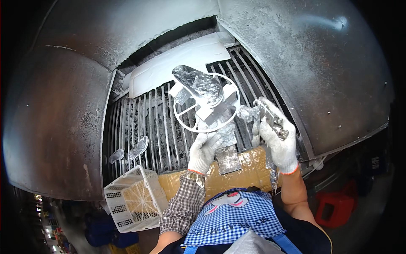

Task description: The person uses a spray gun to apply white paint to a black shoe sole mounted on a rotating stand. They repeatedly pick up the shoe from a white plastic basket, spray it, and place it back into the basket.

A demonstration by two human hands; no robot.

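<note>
A white spoked wheel (pixel 179 119) sits above the slatted grating in the middle of the booth. On top of it lies a glossy, dark, sole-shaped piece (pixel 195 81), wrinkled and shiny like film, over pale blocks. My left hand (pixel 203 153), in a white knit glove, is closed at the wheel's near rim. To the right, my gloved right hand (pixel 280 144) grips a metal spray gun (pixel 267 113), its nozzle end turned toward the wheel. Grey-white residue coats the gun. The undersides of the left fingers are partly hidden.
Two shiny sole-shaped pieces (pixel 139 147) rest on the grating's left side. A white plastic basket (pixel 152 190) stands tilted at the near left, beside a tape-covered brown board (pixel 171 183). A white sheet (pixel 169 63) lies at the back. Metal panels (pixel 63 122) enclose the sides; a red container (pixel 336 208) is lower right.
</note>
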